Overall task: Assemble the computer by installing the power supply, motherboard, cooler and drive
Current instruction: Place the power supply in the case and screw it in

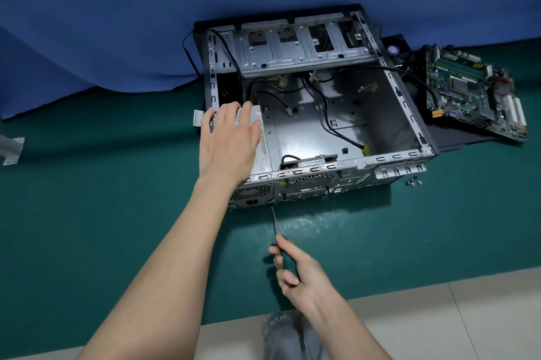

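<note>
An open metal computer case [407, 113] lies on its side on the green mat. The grey power supply [263, 140] sits in the case's near left corner. My left hand [229, 137] rests flat on top of it with straight fingers. My right hand [295, 269] grips the handle of a screwdriver [275, 223], whose tip touches the case's rear panel by the power supply. The green motherboard [474, 93] lies outside the case to the right. A black cooler fan [395, 48] stands behind the case's far right corner. Loose black cables lie inside the case.
Several small screws [413, 182] lie on the mat by the case's near right corner. A white metal bracket [11, 149] sits at the far left edge. A blue cloth [117, 23] hangs behind. The mat's front edge meets a tiled floor [439, 315].
</note>
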`<state>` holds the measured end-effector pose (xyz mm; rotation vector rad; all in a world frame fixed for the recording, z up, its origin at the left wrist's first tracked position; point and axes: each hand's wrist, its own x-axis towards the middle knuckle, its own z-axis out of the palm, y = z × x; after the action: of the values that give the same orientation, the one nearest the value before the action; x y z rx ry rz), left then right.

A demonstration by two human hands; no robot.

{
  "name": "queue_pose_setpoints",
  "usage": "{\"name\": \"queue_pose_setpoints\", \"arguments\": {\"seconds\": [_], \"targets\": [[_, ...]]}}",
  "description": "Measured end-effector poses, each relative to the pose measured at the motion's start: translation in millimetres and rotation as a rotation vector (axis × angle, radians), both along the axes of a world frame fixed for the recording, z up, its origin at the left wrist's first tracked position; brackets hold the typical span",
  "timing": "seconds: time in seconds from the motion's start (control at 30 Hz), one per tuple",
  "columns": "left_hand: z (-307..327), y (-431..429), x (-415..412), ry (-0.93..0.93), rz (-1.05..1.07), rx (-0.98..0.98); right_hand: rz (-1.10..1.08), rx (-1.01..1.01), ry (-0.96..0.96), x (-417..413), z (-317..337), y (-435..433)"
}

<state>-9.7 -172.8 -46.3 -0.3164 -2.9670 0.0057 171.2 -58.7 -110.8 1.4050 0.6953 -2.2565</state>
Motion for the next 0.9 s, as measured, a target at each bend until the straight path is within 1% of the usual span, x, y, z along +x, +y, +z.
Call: {"name": "queue_pose_setpoints", "arguments": {"seconds": [0.03,0.07,0.17,0.2,0.23,0.27,0.3,0.33,0.37,0.4,0.43,0.47,0.5,0.63,0.67,0.7,0.73,0.77,0.8,0.83,0.87,0.9], "targets": [[0,0,0,0.0,-0.001,0.001,0.042,0.064,0.025,-1,1,1],[0,0,0,-0.002,-0.002,0.003,0.103,0.181,0.056,-2,2,2],[0,-1,-1,-0.002,-0.002,0.004,0.236,0.654,0.171,-3,-6,-4],[0,-1,-1,-0.001,-0.001,0.003,0.271,0.773,0.198,-4,-8,-8],[1,-1,-1,-0.002,-0.001,0.002,0.285,0.816,0.189,-4,-10,-11],[1,0,0,-0.002,0.0,0.0,0.256,0.75,0.17,-3,-13,-11],[1,0,0,0.001,0.002,-0.002,0.161,0.579,0.142,-2,-13,-9],[1,0,0,0.005,0.003,-0.003,0.052,0.34,0.09,-2,-11,-6],[1,0,1,0.004,0.003,-0.001,-0.003,0.127,0.038,-1,-8,-3],[0,0,1,0.002,0.002,0.001,-0.024,0.012,0.014,1,-5,0],[0,1,1,0.004,0.001,0.0,0.017,0.014,0.036,2,-3,2],[0,0,0,0.004,-0.001,-0.002,0.078,0.089,0.06,1,-5,2],[0,0,0,-0.001,-0.002,-0.002,0.15,0.212,0.081,0,-5,1],[2,-1,0,0.002,-0.002,-0.004,0.314,0.817,0.192,-1,-13,-6],[2,-1,1,-0.003,0.0,-0.001,0.339,0.902,0.203,-2,-13,-10],[2,0,1,-0.005,0.001,0.001,0.34,0.897,0.188,-2,-13,-11],[2,1,1,-0.002,0.001,-0.002,0.288,0.785,0.156,-3,-13,-11],[1,1,0,0.002,0.0,-0.003,0.172,0.573,0.105,-5,-11,-9],[1,1,-1,0.003,-0.001,-0.001,0.076,0.298,0.045,-6,-8,-7],[0,0,0,0.001,-0.002,0.003,0.014,0.093,-0.008,-6,-3,-3],[0,0,0,0.003,-0.001,0.004,-0.003,0.007,-0.013,-4,0,-1],[0,0,0,0.008,-0.001,0.002,0.016,0.028,0.011,-2,1,-2]]}}
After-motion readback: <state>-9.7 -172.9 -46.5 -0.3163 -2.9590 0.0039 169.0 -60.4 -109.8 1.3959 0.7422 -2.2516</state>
